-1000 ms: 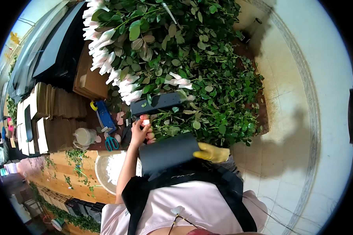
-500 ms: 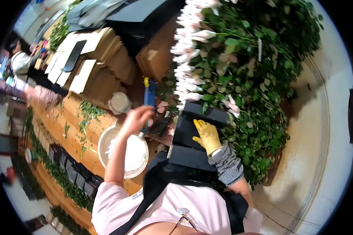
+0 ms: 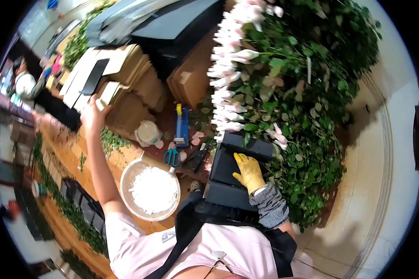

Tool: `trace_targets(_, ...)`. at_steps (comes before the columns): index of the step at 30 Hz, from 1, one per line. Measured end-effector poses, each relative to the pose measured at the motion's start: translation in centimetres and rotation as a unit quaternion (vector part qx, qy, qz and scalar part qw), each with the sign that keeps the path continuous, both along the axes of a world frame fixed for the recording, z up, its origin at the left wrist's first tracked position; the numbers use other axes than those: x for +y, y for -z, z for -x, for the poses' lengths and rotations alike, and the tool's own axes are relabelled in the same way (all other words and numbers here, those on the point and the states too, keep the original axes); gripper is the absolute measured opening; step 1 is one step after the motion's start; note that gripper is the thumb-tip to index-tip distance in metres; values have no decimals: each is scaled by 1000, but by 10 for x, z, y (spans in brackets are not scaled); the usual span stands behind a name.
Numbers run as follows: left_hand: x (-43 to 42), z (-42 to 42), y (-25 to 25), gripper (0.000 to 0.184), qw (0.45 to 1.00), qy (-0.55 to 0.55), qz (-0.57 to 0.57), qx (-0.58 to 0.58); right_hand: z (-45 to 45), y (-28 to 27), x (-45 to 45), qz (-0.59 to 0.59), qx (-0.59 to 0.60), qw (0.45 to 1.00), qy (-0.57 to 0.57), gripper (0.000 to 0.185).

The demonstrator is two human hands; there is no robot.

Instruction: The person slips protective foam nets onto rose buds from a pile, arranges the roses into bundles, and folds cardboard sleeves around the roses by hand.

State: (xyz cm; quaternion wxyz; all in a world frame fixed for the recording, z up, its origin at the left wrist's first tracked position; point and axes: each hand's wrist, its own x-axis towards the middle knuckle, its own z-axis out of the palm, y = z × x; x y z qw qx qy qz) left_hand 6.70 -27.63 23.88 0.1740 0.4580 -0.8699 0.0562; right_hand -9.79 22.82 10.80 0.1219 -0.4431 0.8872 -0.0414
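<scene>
Left bare hand (image 3: 92, 116): stretched out to the near edge of a thick stack of pale brown cardboard sheets (image 3: 130, 104); in contact with that edge, thumb apart from fingers; cannot tell whether pinching a sheet. Just beyond the fingertips, on top of the stack: flat black rectangular slab (image 3: 95, 76); long axis slanting away from the hand and to the right.

Right hand in yellow glove (image 3: 250, 173): laid palm-down on a folded matte black board (image 3: 224, 169); opened wide, with fingers pointing away and slightly left. Board: positioned directly in front of the body, beside green leafy stems (image 3: 307, 158); with folds running left to right, dipping slightly toward the right; with one flap along the far side and another along the near side; with left end exposed, facing the tools; with right part hidden by glove and sleeve; cannot tell overall long axis.

Beyond the board: row of pinkish-white flower heads in white wrapping (image 3: 226, 81), pointing left, with stems extending right; also a few wrapped heads (image 3: 278, 136) near the far flap.

Between stack and board: teal-handled scissors (image 3: 172, 157); blue tape dispenser with yellow end (image 3: 182, 128), long axis running away from the body; small white bucket (image 3: 150, 133). Nearer the body: round white basin (image 3: 125, 186), holding white pieces (image 3: 153, 189).
</scene>
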Motion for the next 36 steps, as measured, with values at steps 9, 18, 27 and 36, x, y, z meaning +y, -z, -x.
trace_targets(9,121,-12,11,95,978,83,89,168,1,3,2,-44,-37,998,35,72)
trace_targets(18,295,64,148,33,473,167,-864,31,1,48,-2,-24,81,996,-6,41)
trace_targets(27,333,77,210,42,806,351,-474,50,17,28,38,250,-142,958,9,47)
trace_targets(36,341,83,112,65,753,498,-397,-164,-15,63,-18,-74,64,992,77,65)
